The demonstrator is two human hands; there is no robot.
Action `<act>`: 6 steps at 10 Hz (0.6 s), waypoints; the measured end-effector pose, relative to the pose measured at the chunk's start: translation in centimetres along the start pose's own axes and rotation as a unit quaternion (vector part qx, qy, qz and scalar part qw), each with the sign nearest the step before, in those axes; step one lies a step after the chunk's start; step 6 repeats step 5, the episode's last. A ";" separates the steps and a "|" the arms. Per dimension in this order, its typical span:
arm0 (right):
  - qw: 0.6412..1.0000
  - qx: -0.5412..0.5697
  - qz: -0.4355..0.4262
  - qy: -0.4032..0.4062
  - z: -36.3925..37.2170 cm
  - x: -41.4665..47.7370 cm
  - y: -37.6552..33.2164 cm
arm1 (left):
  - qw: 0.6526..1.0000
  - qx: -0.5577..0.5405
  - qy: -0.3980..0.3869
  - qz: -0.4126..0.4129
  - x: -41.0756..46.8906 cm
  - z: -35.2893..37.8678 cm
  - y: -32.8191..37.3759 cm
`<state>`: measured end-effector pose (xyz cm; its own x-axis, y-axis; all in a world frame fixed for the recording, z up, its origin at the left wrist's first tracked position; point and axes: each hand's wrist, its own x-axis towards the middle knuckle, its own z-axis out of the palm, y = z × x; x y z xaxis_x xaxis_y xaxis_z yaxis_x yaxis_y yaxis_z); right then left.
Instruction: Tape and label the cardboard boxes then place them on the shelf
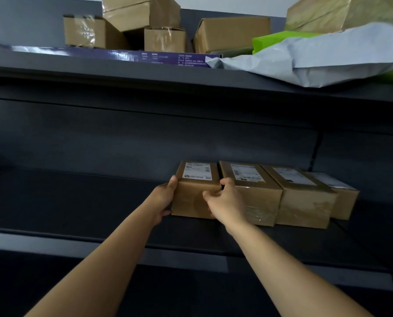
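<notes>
Dark shelf (pixel 76 197); left hand (pixel 163 199), right hand (pixel 226 203) curled round labelled box (pixel 191 191)

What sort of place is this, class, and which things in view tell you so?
Probably a parcel storeroom: dark metal shelving, a labelled cardboard box gripped by the left hand and right hand beside a row of three labelled boxes, and a grey mailer bag above.

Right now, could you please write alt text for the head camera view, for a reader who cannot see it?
A left hand and a right hand grip a labelled cardboard box on a dark shelf, beside three more labelled boxes. On the upper shelf lie taped boxes and mailing bags.
</notes>
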<state>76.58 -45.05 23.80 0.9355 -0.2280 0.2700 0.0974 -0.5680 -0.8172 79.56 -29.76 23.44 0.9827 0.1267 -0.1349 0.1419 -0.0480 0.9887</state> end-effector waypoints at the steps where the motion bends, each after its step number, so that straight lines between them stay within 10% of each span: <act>1: 0.998 -0.052 -0.003 -0.017 -0.1 0.3 0.1 | 1.000 0.007 0.004 -0.004 0.4 0.3 -0.2; 6: 0.998 -0.048 -0.028 -0.029 0.2 0.3 -0.1 | 1.000 0.014 0.013 0.016 0.1 -0.1 0.1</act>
